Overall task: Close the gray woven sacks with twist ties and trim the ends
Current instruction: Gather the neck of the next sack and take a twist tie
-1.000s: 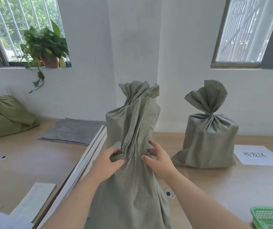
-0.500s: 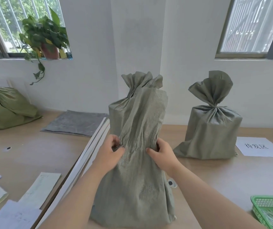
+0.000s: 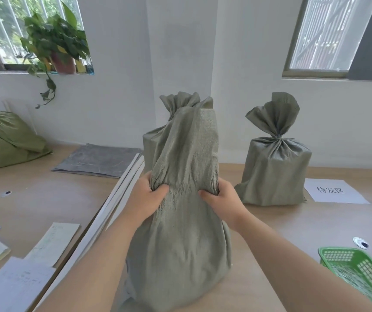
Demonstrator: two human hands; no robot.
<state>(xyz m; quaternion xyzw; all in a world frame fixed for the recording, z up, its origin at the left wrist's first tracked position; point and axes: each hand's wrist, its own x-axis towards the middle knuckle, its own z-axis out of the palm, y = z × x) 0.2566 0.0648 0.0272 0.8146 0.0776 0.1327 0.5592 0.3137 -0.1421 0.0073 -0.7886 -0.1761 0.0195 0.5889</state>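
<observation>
The bench is a light wood surface, with white strips running diagonally across it. At 6 o'clock stands the nearest gray sack, upright. At 12 o'clock, directly behind it, stands a second sack. At 2 o'clock stands a tied sack, with a white paper sign just beside it. At 4 o'clock sits a green basket. At 10 o'clock lie gray sheets and, farther out, a slumped green sack. At 8 o'clock lie loose papers.
</observation>
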